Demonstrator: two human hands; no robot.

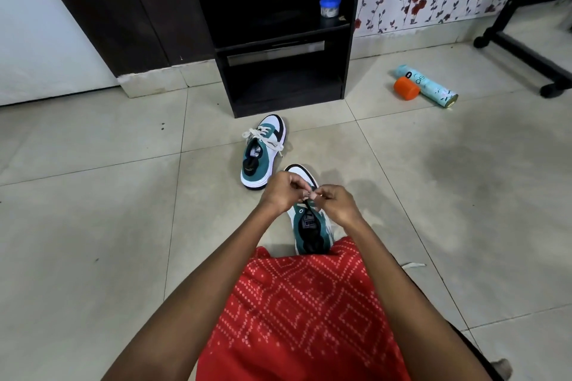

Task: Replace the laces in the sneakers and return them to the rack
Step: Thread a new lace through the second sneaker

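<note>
**Near sneaker mid-lacing, nothing on the rack yet**

Status: the far sneaker (pixel 263 151) sits on the floor (pixel 93 195) just in front of the rack (pixel 349 40), with pale laces in and ends loose. The left hand (pixel 283 192) and right hand (pixel 337 204) meet over the near sneaker (pixel 311 224), which lies at the person's lap. Both hands are curled and pinching a lace (pixel 312 195) between their fingertips. I can't tell which eyelet it is at, as the hands cover that row.

Risks, left to right:
- The far sneaker's loose ends could snag or get stepped on when it is lifted to the rack.
- The left hand's pinch is on a thin tip, so a slip would pull the lace back out of its eyelet.
- The near sneaker isn't pinned down, so a hard pull could tip or drag it on the smooth tile.
- With the eyelets hidden, a skipped hole or uneven ends is likely.
- A loose pale strip (pixel 413 265) lies on the floor to the right and is easy to mistake for the lace in use.
- The spray can (pixel 430 86) lies on its side and could roll.

Materials: the tile is glossy and pale, the rack is a dark, boxy, matte laminate, and the sneakers have teal fabric, white panels, black toe trim and thick white soles. The laces are flat and woven. The can is a smooth cylinder with an orange cap (pixel 406 88) beside it.
</note>
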